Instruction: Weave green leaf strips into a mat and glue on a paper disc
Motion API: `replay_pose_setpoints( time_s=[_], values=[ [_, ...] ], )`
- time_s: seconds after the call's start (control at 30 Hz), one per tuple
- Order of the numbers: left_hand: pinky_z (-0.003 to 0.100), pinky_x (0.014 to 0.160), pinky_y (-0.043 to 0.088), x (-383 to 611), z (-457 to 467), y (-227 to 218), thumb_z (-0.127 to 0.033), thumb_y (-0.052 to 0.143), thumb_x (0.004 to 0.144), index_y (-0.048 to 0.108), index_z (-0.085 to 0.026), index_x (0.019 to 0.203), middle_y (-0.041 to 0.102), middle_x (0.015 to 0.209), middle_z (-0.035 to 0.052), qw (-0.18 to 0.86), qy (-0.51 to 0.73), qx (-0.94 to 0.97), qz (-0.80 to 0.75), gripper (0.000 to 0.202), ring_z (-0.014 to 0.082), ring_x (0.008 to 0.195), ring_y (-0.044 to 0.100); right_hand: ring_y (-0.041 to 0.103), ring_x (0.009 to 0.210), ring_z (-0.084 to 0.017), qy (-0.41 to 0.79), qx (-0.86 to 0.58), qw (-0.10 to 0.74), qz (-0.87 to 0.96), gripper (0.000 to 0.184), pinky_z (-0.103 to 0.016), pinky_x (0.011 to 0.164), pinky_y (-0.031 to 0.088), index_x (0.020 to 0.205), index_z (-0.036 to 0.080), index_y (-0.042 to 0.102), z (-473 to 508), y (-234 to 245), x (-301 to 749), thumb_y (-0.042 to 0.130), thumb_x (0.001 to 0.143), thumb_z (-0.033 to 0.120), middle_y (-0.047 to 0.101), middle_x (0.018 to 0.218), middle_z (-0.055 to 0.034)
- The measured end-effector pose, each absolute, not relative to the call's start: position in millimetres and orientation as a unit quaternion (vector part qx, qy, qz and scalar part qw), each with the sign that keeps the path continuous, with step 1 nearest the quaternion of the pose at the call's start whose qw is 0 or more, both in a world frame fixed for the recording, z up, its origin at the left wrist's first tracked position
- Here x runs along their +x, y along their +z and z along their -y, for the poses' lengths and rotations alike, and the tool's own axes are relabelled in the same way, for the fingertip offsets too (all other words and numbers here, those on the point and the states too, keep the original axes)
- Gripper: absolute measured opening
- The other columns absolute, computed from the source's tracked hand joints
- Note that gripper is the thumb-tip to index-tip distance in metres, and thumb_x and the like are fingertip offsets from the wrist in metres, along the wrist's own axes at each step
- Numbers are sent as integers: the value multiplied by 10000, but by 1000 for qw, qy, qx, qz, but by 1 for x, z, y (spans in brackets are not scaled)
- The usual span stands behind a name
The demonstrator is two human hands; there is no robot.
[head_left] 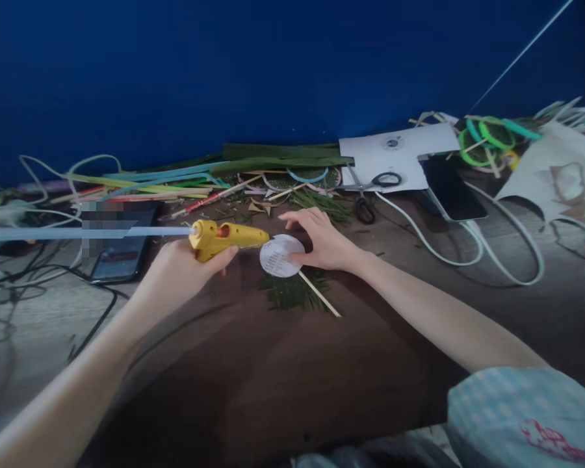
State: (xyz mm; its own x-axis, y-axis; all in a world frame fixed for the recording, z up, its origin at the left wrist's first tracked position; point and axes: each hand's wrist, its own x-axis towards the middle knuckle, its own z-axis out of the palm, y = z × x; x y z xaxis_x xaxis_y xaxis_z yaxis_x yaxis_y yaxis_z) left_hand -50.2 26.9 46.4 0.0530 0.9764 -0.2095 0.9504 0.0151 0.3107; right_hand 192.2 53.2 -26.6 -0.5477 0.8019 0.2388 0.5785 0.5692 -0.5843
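My left hand point(173, 276) is wrapped round a yellow hot glue gun point(231, 237), with a long translucent glue stick point(163, 231) running out of its back to the left. The gun's nozzle is at the left upper edge of a round white paper disc point(277, 259) with printed text. On the disc's right side lies the thumb of my right hand point(316, 240), which steadies it with the other fingers curved over the far side. Under the disc are green needle-like leaves point(292, 296) and a thin wooden stick point(322, 296) that points toward me.
Black-handled scissors point(364, 207) lie by a cut white sheet point(385, 156). A phone point(455, 188) with white cables is at the right, another phone point(119, 250) at the left. Pipe cleaners point(160, 185) and leaf strips line the blue wall point(273, 71). Cut cardboard point(560, 169) lies far right.
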Motion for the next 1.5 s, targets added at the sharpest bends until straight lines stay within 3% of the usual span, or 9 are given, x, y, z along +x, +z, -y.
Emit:
replay_pose_setpoints(
  time_s=[0.1, 0.17, 0.33, 0.9, 1.3, 1.5],
  values=[
    [284, 676, 410, -52, -26, 44, -549, 458, 698, 664, -227, 696, 690, 819, 27, 197, 60, 698, -686, 383, 217, 778, 614, 414, 1045, -267, 224, -409, 247, 850, 568, -411, 873, 322, 1226, 218, 386, -53, -27, 192, 610, 718, 336, 549, 1073, -81],
    [285, 636, 410, -53, -26, 43, -559, 465, 688, 662, -212, 747, 683, 782, 42, 179, 62, 696, -693, 404, 224, 741, 614, 411, 1042, -265, 222, -408, 249, 850, 574, -408, 874, 319, 1226, 211, 389, -53, -27, 192, 613, 713, 340, 548, 1071, -80],
    [270, 578, 402, -54, -26, 42, -549, 448, 697, 640, -196, 714, 652, 698, 47, 164, 62, 709, -683, 403, 201, 641, 592, 407, 1035, -266, 222, -406, 247, 852, 566, -404, 864, 320, 1228, 217, 389, -54, -28, 192, 603, 720, 347, 548, 1073, -81],
    [271, 574, 363, -49, -28, 45, -531, 411, 736, 588, -179, 598, 636, 651, 78, 133, 15, 723, -678, 418, 199, 614, 574, 413, 1041, -274, 227, -404, 242, 853, 560, -411, 870, 325, 1229, 237, 376, -54, -27, 193, 597, 735, 380, 553, 1072, -82],
    [267, 575, 352, -39, -29, 46, -502, 456, 748, 524, -185, 610, 625, 671, 72, 122, 30, 722, -680, 352, 204, 655, 572, 389, 1100, -281, 187, -414, 265, 851, 633, -428, 912, 313, 1243, 232, 358, -54, -32, 192, 634, 692, 378, 487, 1184, -96],
    [276, 599, 377, -35, -30, 45, -503, 463, 764, 592, -174, 694, 642, 693, 74, 120, 38, 735, -667, 360, 209, 670, 587, 385, 1117, -283, 171, -409, 271, 854, 642, -432, 920, 314, 1246, 222, 359, -56, -34, 193, 633, 696, 409, 480, 1207, -107]
  ],
)
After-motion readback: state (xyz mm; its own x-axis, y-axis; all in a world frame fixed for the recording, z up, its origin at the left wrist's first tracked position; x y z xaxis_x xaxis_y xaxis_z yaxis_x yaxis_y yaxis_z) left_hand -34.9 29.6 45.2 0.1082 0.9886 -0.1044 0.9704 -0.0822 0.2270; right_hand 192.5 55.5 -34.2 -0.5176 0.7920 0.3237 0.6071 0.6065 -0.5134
